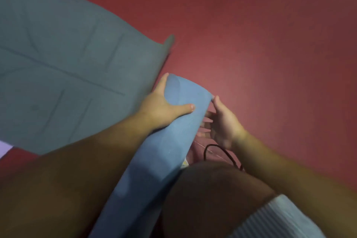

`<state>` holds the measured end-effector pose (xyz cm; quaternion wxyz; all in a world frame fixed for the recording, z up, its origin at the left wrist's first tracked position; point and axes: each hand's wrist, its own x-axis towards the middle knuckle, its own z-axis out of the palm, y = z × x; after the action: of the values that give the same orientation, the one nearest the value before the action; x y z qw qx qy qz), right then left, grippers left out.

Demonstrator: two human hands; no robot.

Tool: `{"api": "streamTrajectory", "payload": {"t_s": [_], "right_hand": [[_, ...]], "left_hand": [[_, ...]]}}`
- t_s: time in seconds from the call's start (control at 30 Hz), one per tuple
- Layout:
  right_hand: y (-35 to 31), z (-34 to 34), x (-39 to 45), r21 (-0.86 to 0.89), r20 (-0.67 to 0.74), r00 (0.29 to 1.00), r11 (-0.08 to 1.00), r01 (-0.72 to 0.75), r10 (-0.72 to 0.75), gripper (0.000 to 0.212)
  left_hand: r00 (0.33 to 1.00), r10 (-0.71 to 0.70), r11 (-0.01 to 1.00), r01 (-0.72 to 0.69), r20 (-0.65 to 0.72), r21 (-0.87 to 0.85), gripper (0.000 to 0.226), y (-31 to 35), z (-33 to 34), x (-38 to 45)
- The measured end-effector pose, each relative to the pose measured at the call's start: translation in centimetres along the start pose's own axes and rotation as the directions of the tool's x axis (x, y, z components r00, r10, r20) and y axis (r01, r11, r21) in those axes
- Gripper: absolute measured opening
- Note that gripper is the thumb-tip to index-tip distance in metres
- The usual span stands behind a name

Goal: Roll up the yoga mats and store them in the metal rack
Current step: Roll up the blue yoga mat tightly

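the left hand (164, 106) grips the rolled blue mat (160, 150) near its far end; the right hand (222, 123), fingers relaxed, just beside it. a flat grey mat (63, 63) lies left of the grip.

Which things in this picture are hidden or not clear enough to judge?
Head view:
- Metal rack: not in frame.
- Rolled blue mat: lower end cut off by the bottom edge.
- Right hand: fingertips hidden behind the roll.
- Flat grey mat: cut off at the left edge, blurred.
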<state>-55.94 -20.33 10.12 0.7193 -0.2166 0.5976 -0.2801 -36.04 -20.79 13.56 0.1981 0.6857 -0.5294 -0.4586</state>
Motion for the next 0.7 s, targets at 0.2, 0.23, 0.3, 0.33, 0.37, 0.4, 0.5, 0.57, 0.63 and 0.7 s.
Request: {"api": "streamTrajectory", "payload": {"t_s": [0.2, 0.23, 0.3, 0.33, 0.37, 0.4, 0.5, 0.57, 0.63, 0.7], "right_hand": [[6.7, -4.0, 3.0, -0.186, -0.347, 0.922, 0.952, -0.245, 0.169, 0.045], [7.8, -4.3, 3.3, -0.218, -0.369, 0.910, 0.934, -0.284, 0.190, 0.041], [9.0, -4.7, 3.6, -0.306, -0.397, 0.902, 0.901, -0.306, 0.172, 0.036], [9.2, -4.7, 3.7, -0.373, -0.396, 0.910, 0.885, -0.280, 0.121, 0.029], [9.3, -4.7, 3.9, -0.442, -0.381, 0.922, 0.864, -0.242, 0.064, 0.020], [9.4, -4.7, 4.1, -0.510, -0.367, 0.930, 0.832, -0.219, 0.019, 0.016], [9.3, -3.9, 4.4, -0.625, -0.346, 0.937, 0.758, -0.184, -0.057, 0.019], [9.4, -3.5, 4.9, -0.673, -0.333, 0.936, 0.723, -0.153, -0.112, 0.021], [9.6, -3.1, 5.5, -0.712, -0.315, 0.937, 0.690, -0.129, -0.149, 0.022], [9.9, -2.8, 6.1, -0.690, -0.321, 0.933, 0.715, -0.112, -0.164, 0.018]], "left_hand": [[0.971, 0.039, 0.984, -0.078, 0.238, 0.160, 0.125, 2.0, 3.8, 2.6], [0.964, 0.035, 0.980, -0.085, 0.264, 0.181, 0.125, 2.1, 4.3, 2.8], [0.958, 0.022, 0.975, -0.083, 0.287, 0.204, 0.125, 2.2, 4.8, 3.0], [0.957, 0.013, 0.975, -0.076, 0.288, 0.207, 0.126, 2.1, 4.8, 3.2], [0.958, 0.006, 0.976, -0.068, 0.286, 0.208, 0.126, 2.0, 4.8, 3.3], [0.959, 0.000, 0.977, -0.061, 0.283, 0.206, 0.125, 1.9, 4.6, 3.4], [0.963, -0.012, 0.982, -0.039, 0.270, 0.183, 0.125, 1.7, 3.8, 3.4], [0.966, -0.011, 0.986, -0.032, 0.260, 0.161, 0.125, 1.6, 3.5, 3.2], [0.967, -0.007, 0.989, -0.031, 0.256, 0.142, 0.124, 1.3, 3.3, 2.9], [0.968, 0.001, 0.992, -0.032, 0.251, 0.119, 0.124, 1.1, 3.1, 2.7]]}}
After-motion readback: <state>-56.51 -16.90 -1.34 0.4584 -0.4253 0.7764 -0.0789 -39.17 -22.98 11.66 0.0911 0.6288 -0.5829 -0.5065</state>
